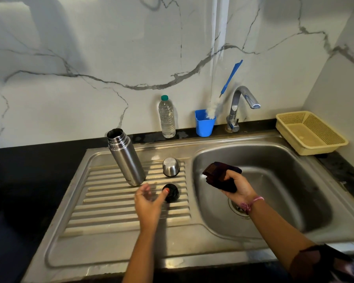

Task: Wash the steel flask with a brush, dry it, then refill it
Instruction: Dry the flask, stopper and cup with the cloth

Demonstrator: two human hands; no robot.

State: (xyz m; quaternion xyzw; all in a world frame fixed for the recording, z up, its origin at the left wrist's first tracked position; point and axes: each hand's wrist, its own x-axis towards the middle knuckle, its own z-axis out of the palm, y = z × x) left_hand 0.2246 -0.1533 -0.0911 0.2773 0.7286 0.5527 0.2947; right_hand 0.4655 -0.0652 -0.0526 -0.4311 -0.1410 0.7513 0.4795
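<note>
Fingers (144,190) of the left hand (149,203) are spread loose and hold nothing. The hand hangs over the ribbed drain board (102,203), and its thumb reaches toward the black stopper (172,193). The thumb tip looks like it touches the stopper, but the picture is blurry there, so I cannot be sure.

The right hand (236,187) is over the sink bowl (274,160). Its fingers are curled tight around a dark folded cloth (219,174). A pink band (253,202) sits on that wrist.

The steel flask (126,157) stands on the drain board with its top open. It stands just behind the left hand. A small steel cup (170,167) sits upside down to the right of the flask, and the black stopper lies just in front of the cup.

At the back, by the marble wall (90,48), stands a clear water bottle (167,118) with a green cap. Next to it is a blue cup (204,124) with a long bottle brush (223,94) standing in it, white bristles down and blue handle up. The tap (239,107) is right beside the blue cup. A yellow basket (313,132) sits on the dark counter (18,180) at the far right corner of the sink.
</note>
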